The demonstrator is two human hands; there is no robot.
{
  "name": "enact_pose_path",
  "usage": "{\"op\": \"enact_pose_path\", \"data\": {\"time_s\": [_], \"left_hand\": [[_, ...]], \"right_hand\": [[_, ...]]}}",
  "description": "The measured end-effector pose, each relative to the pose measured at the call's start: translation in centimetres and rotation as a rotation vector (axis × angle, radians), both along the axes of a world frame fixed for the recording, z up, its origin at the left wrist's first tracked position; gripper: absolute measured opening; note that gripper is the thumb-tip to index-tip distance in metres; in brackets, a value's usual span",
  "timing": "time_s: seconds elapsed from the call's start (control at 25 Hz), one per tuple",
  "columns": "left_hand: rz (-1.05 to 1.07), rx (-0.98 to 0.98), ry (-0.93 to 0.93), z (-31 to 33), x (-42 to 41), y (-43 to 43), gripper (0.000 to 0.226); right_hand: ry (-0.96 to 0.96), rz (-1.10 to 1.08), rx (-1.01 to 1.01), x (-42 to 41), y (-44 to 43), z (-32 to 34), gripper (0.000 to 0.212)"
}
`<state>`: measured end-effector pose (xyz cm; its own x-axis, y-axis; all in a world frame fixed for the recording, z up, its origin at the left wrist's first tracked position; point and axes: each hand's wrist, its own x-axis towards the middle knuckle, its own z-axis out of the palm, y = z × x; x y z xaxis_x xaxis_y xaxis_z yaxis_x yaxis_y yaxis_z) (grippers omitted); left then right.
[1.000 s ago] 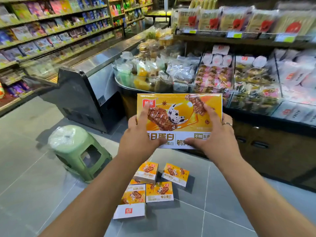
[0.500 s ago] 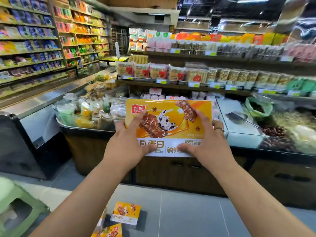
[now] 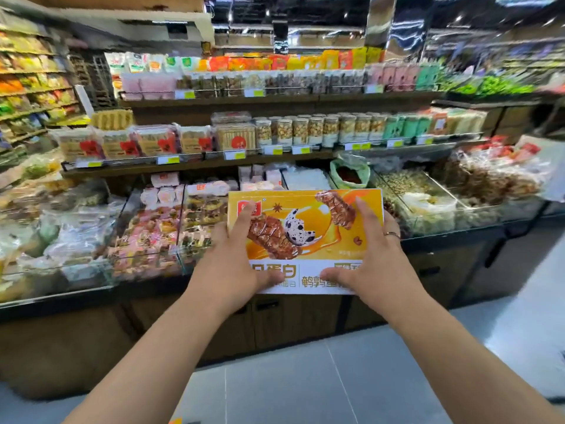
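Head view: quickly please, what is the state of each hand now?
Left hand: holds the left side of the orange snack box.
Right hand: holds the right side of the same box.

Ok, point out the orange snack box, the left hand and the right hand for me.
orange snack box (image 3: 305, 217): head view, printed front face between the hands.
left hand (image 3: 234, 270): head view, back of the hand.
right hand (image 3: 374, 269): head view, back of the hand.

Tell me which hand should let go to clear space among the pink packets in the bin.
Left, probably. The left hand grips the box on the side beside the pink packets; the right hand sits across the box from them.
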<state>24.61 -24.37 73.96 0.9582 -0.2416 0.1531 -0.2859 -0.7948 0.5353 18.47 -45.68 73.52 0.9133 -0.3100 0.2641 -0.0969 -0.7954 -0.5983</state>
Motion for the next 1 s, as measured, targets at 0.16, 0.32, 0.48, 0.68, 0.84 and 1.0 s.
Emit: {"op": "enact_pose_path", "data": {"time_s": [0.16,0.32,0.48,0.68,0.84,1.0], "left_hand": [[-0.153,-0.036,0.012,-1.5,5.9,-7.4,0.123],[-0.323,-0.071,0.040,-3.0,11.1,-14.8,0.122],[-0.535,-0.055,0.061,-3.2,14.4,-23.4,0.121],[-0.758,-0.029,0.052,-4.0,14.0,-33.8,0.120],[-0.894,0.024,0.041,-4.8,11.6,-42.7,0.116],[-0.992,0.044,0.038,-5.3,8.8,-50.9,0.114]], "right_hand": [[0.019,-0.157,0.007,2.3,-6.4,-1.6,0.117],[0.004,-0.310,0.003,3.9,-11.7,-2.3,0.114],[0.002,-0.523,0.047,3.5,-16.7,-3.0,0.109],[0.057,-0.781,0.064,0.5,-22.8,-4.3,0.110],[0.043,-0.913,0.074,-3.0,-29.0,-5.7,0.110],[0.028,-0.996,0.066,-6.1,-35.7,-6.9,0.111]]}}
